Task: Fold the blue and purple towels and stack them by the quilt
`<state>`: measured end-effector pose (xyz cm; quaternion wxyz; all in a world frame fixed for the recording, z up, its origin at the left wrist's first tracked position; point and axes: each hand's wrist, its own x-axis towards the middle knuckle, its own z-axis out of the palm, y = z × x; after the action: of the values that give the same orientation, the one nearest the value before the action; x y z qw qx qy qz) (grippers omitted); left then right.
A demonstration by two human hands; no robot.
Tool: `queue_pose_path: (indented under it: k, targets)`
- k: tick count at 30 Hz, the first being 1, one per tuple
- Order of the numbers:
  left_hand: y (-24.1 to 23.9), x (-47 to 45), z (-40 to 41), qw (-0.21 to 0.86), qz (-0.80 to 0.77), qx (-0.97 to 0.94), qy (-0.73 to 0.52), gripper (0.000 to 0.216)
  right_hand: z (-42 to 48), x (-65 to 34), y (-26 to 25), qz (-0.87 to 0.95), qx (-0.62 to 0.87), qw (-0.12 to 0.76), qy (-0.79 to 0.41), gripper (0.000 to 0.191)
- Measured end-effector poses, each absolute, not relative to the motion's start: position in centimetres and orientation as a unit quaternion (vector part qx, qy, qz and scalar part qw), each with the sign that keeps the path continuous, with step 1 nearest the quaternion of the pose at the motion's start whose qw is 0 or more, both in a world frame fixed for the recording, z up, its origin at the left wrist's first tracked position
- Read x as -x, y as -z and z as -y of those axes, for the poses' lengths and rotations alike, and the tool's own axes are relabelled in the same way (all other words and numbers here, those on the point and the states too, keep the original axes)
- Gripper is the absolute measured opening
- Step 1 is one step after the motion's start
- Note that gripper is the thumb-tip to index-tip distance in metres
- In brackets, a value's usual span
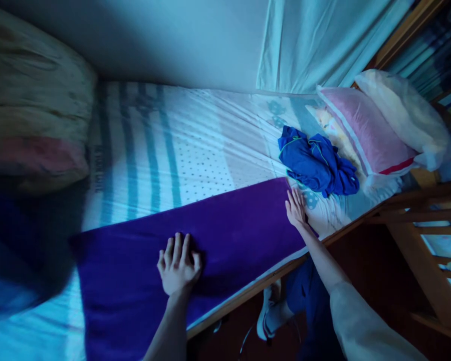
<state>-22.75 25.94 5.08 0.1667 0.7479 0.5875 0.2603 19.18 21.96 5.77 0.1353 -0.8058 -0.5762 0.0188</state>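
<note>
A long purple cloth [225, 225] lies spread along the near side of the bed, fairly smooth, with a few soft folds at its left part. My left hand [178, 268] rests on its middle, palm down with the fingers spread. At the cloth's right end my right hand [296, 206] lies flat along the edge, fingers stretched out. Just beyond that hand sits a crumpled blue garment [317, 160] with thin green trim. Neither hand grips anything.
The bed has a striped, dotted sheet [203, 135] and a wooden side rail [248, 296]. A pink pillow [372, 130] stands at the right end. Large bundled bedding [37, 100] rises at the left. A pale curtain [323, 45] hangs behind; a slatted wooden piece [428, 250] stands at right.
</note>
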Motion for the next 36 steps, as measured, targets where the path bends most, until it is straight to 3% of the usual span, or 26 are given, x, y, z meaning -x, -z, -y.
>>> queue_pose_path:
  k: [7, 11, 22, 31, 36]
  targets:
    - [-5.1, 22.7, -26.0, 0.187, -0.595, -0.735, -0.266, 0.068, -10.3, -22.3, -7.0, 0.532, 0.810, 0.246, -0.020, 0.047]
    - [-5.5, 22.6, -25.9, 0.195, -0.599, -0.732, -0.259, 0.068, -7.5, -22.8, -7.5, 0.495, 0.828, 0.259, -0.039, 0.035]
    - [-5.5, 22.5, -25.9, 0.182, -0.600, -0.736, -0.256, 0.068, -11.2, -25.4, -7.9, 0.436, 0.820, 0.263, -0.260, 0.029]
    - [-5.4, 22.6, -25.9, 0.166, -0.597, -0.741, -0.257, 0.065, -9.7, -25.9, -8.9, 0.369, 0.833, 0.292, -0.291, 0.042]
    - [-5.4, 22.6, -25.9, 0.170, -0.599, -0.738, -0.259, 0.064, -8.5, -25.6, -9.6, 0.365, 0.832, 0.273, -0.316, 0.037]
